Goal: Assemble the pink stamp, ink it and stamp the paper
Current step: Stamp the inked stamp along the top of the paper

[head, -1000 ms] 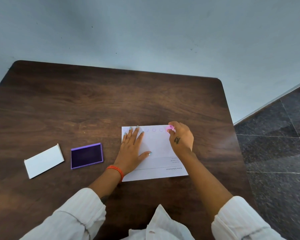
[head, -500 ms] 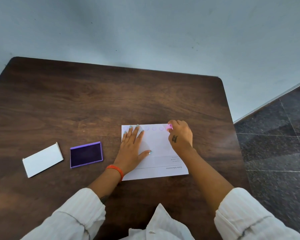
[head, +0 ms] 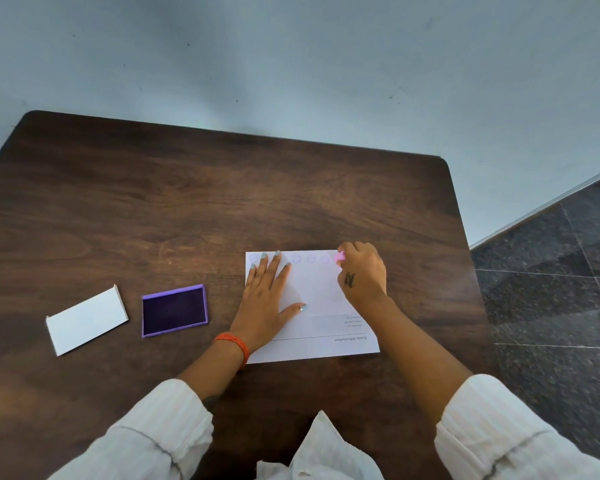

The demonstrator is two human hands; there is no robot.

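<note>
A white paper [head: 317, 289] lies on the dark wooden table [head: 153, 220], with a row of faint round stamp marks along its far edge. My left hand [head: 267, 296] rests flat on the paper's left part, fingers spread. My right hand [head: 362, 273] holds the small pink stamp [head: 340, 257] pressed down at the paper's far right corner; most of the stamp is hidden by my fingers. The open purple ink pad [head: 174, 310] sits left of the paper.
A white lid or card box [head: 86, 320] lies left of the ink pad. The table's right edge borders a dark tiled floor [head: 551, 289]. A pale wall stands behind the table.
Both hands stay in place on the paper, the stamp at the far right corner. Only the head camera has shifted slightly.
</note>
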